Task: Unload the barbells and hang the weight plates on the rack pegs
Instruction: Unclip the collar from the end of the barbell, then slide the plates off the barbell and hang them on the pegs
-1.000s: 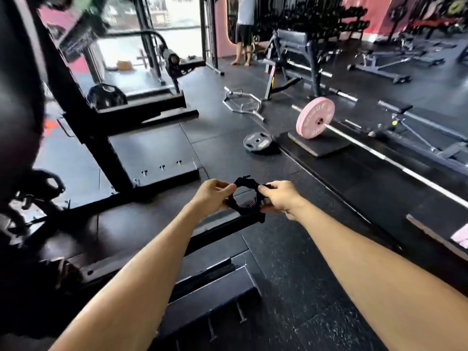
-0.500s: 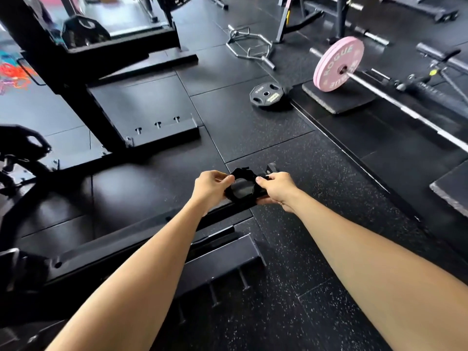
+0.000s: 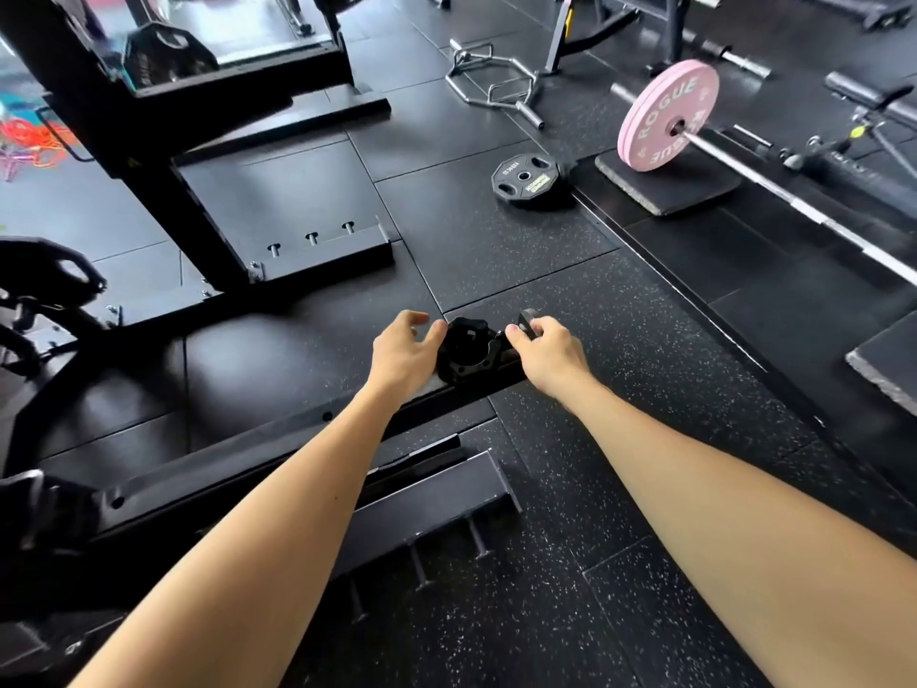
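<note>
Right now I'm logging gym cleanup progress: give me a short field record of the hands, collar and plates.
left hand: fingers loosely curled beside the collar, grip unclear
right hand: pinching the collar's lever
collar: black, resting on a rack beam
pink plates: on the barbell, over a pad
black plate: flat on the floor

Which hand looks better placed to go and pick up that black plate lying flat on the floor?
Probably the right hand: the plate lies ahead and to the right, on its side. The left hand sits beside the collar, farther over.
</note>
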Available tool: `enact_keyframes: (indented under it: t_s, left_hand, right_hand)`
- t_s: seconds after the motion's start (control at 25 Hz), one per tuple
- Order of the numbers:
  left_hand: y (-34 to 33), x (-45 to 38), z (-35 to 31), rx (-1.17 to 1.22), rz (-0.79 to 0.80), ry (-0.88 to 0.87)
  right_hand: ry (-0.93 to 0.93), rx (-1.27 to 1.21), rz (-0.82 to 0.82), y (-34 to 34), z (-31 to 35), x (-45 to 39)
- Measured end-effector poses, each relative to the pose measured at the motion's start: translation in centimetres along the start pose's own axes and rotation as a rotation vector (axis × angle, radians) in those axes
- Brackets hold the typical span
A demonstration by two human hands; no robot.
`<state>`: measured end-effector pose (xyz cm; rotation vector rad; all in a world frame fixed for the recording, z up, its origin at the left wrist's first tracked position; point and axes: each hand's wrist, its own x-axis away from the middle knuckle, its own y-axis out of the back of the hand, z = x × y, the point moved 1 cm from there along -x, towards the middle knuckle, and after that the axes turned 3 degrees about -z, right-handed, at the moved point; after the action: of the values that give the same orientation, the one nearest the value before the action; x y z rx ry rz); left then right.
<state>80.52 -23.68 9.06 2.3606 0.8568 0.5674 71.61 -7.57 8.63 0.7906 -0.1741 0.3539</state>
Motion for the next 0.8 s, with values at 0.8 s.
enact_keyframes:
  t_s: [0.8]
  left_hand:
    - [13.2, 40.9, -3.8, -0.214, -0.184, -0.465]
  right_hand:
    - [0.726, 0.433, -0.082, 16.6, -3.4, 38.6]
